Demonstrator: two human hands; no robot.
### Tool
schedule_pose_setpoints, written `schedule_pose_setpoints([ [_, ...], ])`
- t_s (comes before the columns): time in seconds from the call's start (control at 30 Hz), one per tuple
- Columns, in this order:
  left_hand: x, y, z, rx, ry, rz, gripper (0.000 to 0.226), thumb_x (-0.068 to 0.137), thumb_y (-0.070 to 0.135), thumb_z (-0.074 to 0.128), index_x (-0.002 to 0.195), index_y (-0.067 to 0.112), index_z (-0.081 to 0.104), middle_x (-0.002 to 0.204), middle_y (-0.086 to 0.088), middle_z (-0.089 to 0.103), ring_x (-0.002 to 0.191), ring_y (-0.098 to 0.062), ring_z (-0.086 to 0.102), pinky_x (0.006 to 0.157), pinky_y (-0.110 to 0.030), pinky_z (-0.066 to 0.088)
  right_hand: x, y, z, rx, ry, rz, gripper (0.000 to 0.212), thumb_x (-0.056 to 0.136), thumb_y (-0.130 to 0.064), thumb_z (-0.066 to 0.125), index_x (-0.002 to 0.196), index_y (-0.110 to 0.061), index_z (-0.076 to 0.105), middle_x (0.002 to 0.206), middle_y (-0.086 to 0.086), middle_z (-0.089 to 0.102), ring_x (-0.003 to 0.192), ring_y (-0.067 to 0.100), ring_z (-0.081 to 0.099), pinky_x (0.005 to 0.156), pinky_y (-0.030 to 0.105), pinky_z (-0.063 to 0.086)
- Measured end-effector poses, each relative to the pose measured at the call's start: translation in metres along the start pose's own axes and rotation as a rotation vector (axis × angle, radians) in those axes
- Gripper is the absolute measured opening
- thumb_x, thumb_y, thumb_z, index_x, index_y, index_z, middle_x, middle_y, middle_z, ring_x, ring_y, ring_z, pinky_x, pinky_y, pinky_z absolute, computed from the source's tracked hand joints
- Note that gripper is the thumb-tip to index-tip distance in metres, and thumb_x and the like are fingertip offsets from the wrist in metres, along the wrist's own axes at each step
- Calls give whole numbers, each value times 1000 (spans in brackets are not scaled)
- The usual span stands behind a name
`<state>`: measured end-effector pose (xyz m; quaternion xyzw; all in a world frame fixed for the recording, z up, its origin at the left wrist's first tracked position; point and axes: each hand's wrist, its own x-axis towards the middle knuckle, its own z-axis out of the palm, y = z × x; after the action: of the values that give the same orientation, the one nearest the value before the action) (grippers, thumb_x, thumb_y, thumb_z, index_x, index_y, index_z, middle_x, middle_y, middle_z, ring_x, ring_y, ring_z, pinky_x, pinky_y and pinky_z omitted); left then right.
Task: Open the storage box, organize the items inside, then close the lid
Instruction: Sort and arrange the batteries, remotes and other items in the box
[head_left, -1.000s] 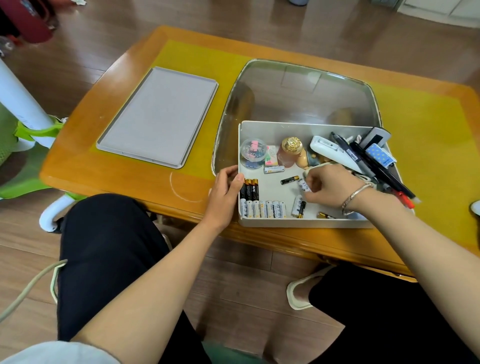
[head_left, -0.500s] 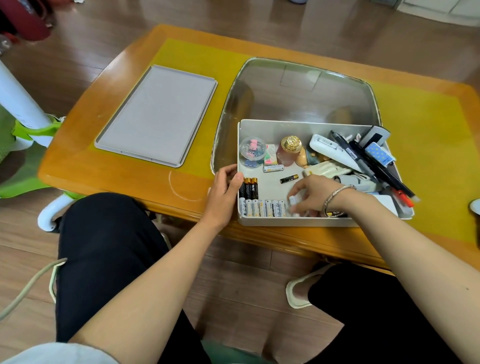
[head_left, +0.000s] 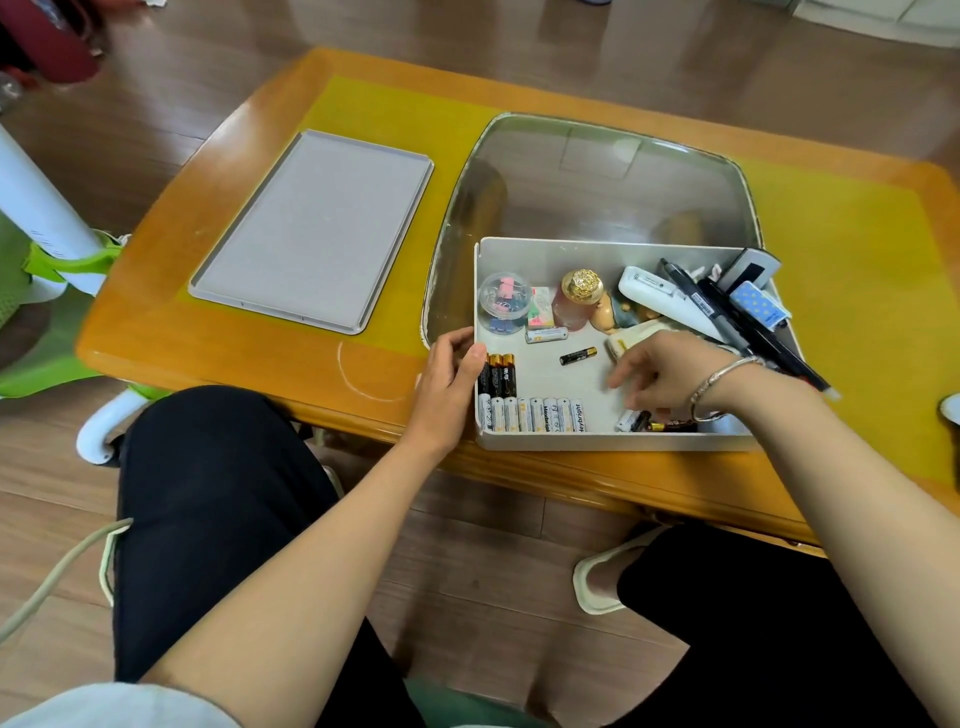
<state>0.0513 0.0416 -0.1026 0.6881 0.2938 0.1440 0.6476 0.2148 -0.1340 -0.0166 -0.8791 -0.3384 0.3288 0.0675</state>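
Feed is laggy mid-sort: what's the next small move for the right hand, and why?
Probably pick up a loose battery under the right hand and lay it at the end of the white battery row. The hand hovers there with fingers relaxed, and the left hand steadies the storage box.

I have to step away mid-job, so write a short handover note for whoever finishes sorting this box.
Hands: left hand grips the box's left wall. Right hand hovers inside the box with loosely curled fingers, holding nothing that shows.
Things: storage box is open at the table's near edge. Its lid lies flat on the table to the left.
Done: white batteries lined up along the near wall, black batteries just behind them.
Left: two loose batteries mid-box and a few under the right hand; pens piled at the right end. Then put the lid back on.
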Motion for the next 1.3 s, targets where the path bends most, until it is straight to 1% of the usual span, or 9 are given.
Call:
schedule_pose_setpoints([
  [0.1,0,-1,0,-11,2,2,79,73,74,43,131,20,46,129,-2,56,121,-22,52,102,-54,41,-7,10,-6,-130,15,41,20,76,-6,70,85,-23,69,74,-4,69,44,7,60,55,17,51],
  [0.2,1,-2,0,-17,6,2,77,74,73,44,130,20,46,129,-3,57,121,-22,53,102,-54,41,-11,18,-5,-309,24,72,15,73,-13,73,83,-24,70,76,-10,65,61,6,59,61,13,45],
  [0.37,1,-2,0,-11,-1,-2,74,74,74,43,128,23,45,129,-2,56,121,-22,53,102,-54,40,-9,27,2,-443,-3,79,11,72,-19,74,78,-26,70,85,-9,70,83,14,64,80,26,52],
  [0.47,1,-2,0,-16,-2,1,77,73,74,44,129,21,46,128,-3,57,120,-22,54,101,-55,41,-5,24,4,-483,-47,76,11,74,-23,73,72,-31,67,87,-7,70,82,15,63,79,26,53],
  [0.6,1,-2,1,-11,1,2,77,73,75,43,129,22,46,129,-3,56,122,-23,52,103,-56,39,0,19,7,-564,-77,54,9,77,-25,71,86,-28,73,94,-4,69,87,19,64,80,26,52],
  [0.83,0,-2,1,-10,1,2,78,73,75,43,129,22,46,129,-2,56,122,-23,52,103,-55,39,3,6,8,-699,-145,13,17,82,-17,62,93,-23,73,94,-1,68,84,20,62,66,20,42],
  [1.03,1,-2,0,-12,1,6,77,73,74,43,129,21,46,129,-3,57,121,-22,53,102,-55,40,3,5,8,-551,-83,-20,10,79,-22,70,88,-22,71,91,-1,70,84,18,62,75,25,50],
  [1.17,1,-2,1,1,7,16,73,74,74,42,127,23,46,129,-2,56,122,-21,52,103,-54,39,4,-7,10,-296,159,-119,22,79,-27,70,98,-20,65,73,-10,55,73,13,52,66,22,39],
  [1.3,1,-2,0,4,10,13,75,74,74,42,129,23,46,128,0,57,121,-20,52,103,-53,40,17,-32,21,1,248,-110,21,81,-25,70,102,-24,64,73,-9,59,60,7,56,55,15,40],
])
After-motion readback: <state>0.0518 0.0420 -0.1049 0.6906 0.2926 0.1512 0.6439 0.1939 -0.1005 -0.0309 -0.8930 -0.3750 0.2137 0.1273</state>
